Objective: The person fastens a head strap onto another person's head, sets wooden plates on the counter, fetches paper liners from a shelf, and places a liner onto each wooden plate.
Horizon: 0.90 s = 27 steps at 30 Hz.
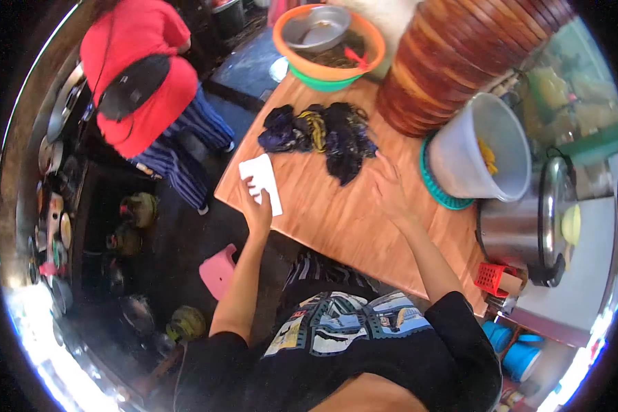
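My left hand (pixel 255 204) holds a flat white piece (pixel 262 172), perhaps folded paper or cloth, at the left edge of the wooden table (pixel 323 206). Its fingers are curled over the piece. My right hand (pixel 390 191) is over the table with fingers apart and nothing in them. Just beyond its fingertips lies a crumpled dark cloth (pixel 347 141) with purplish patches. A yellow patterned strip (pixel 314 129) shows in the cloth's middle.
An orange basin (pixel 374 58) holding a metal bowl (pixel 316 31) stands at the back. Tall stacked brown containers (pixel 436 75), a whitish bucket (pixel 453 154) and a steel pot (pixel 511 230) line the right. A person in red (pixel 141 75) stands left; a pink stool (pixel 218 275) is below.
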Tool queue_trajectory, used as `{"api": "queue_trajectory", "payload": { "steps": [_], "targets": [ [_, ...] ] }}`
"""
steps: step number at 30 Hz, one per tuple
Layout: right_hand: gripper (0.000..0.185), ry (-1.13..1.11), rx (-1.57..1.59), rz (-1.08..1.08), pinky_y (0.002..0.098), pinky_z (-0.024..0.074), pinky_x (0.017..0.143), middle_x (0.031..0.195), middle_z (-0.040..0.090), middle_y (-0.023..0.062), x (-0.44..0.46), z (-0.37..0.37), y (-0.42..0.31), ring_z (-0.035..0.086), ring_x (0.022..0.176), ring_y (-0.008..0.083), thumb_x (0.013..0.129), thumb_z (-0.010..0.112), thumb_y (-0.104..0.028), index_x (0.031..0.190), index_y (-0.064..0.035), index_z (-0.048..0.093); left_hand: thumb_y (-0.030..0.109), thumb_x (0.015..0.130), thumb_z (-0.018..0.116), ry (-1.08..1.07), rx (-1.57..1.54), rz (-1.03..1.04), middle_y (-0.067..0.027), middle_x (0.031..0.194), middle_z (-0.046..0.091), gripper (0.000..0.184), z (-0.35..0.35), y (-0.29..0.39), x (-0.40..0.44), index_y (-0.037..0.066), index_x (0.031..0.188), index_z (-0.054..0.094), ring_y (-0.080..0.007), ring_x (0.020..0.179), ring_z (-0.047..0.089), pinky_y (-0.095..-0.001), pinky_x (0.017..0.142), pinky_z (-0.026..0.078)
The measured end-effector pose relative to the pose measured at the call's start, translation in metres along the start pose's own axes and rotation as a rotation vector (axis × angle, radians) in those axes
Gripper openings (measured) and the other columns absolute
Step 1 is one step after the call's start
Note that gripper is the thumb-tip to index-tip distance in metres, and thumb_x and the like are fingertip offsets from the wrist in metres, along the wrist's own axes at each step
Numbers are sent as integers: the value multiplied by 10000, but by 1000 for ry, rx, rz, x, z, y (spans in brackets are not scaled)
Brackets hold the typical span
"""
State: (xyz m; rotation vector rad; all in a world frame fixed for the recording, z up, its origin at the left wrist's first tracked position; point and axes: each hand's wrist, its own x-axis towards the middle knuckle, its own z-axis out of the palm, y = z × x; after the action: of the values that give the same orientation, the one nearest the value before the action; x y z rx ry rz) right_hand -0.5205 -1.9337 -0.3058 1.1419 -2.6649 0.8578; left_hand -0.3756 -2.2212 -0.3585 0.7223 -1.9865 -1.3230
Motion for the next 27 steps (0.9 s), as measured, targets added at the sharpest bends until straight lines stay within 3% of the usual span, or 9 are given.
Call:
{"api": "queue_trajectory", "payload": {
  "steps": [5,7,8,10,15,22,24,26,27],
  "targets": [
    [400,-26,62,131,448,350,1030,1337,419,206,-4,-12,42,447,1179,391,781,562,-38,1181,-56,559,129,712,714,-87,346,353,-208,1280,378,634,85,-4,70,66,1275,430,-369,1163,414,-412,871,452],
    [417,-54,78,146,436,349,1036,1341,413,213,-5,24,67,438,1192,390,788,573,-56,1204,-52,541,236,629,811,-115,626,16,-235,1410,227,882,116,0,82,175,1370,337,-443,1261,286,-484,952,406],
    [437,-99,105,159,425,347,1042,1344,407,221,-4,42,76,430,1206,390,796,585,-74,1227,-49,522,236,629,811,-119,618,25,-235,1410,227,882,128,-3,90,175,1370,337,-443,1261,286,-484,952,406],
    [518,-107,174,280,420,332,1059,1373,374,237,8,77,77,391,1255,394,805,615,-112,1292,-30,462,276,570,857,-310,720,-264,-251,1456,111,1043,145,-14,105,243,1413,245,-492,1277,227,-540,987,361],
    [587,-220,99,424,413,291,1087,1423,300,256,56,139,79,313,1314,404,813,632,-142,1337,-5,408,176,615,788,-299,605,-40,-277,1377,240,710,178,-43,120,119,1261,497,-487,1206,293,-483,1014,331],
    [508,-200,47,249,454,334,1045,1355,381,284,122,135,124,388,1237,436,782,638,-175,1216,30,472,154,665,733,-252,289,410,-328,1322,386,652,217,-92,172,84,1271,504,-478,1191,396,-499,1034,311],
    [471,-499,64,307,429,364,1025,1303,450,267,134,104,127,428,1224,397,809,614,-205,1200,34,504,218,677,753,-442,340,344,-333,1368,338,708,208,-76,177,88,1314,472,-494,1223,368,-491,1037,317],
    [399,-426,171,213,410,441,940,1163,577,222,132,53,121,542,1108,354,825,625,-220,1143,14,575,248,675,757,-637,628,478,-305,1297,451,687,198,-93,191,77,1290,504,-478,1160,455,-485,975,393],
    [390,-375,235,143,377,472,901,1095,629,190,135,17,114,602,1042,310,837,639,-228,1145,6,587,235,706,739,-880,633,313,-276,1236,513,600,196,-43,203,61,1245,540,-441,1118,507,-464,939,425]
  ]
}}
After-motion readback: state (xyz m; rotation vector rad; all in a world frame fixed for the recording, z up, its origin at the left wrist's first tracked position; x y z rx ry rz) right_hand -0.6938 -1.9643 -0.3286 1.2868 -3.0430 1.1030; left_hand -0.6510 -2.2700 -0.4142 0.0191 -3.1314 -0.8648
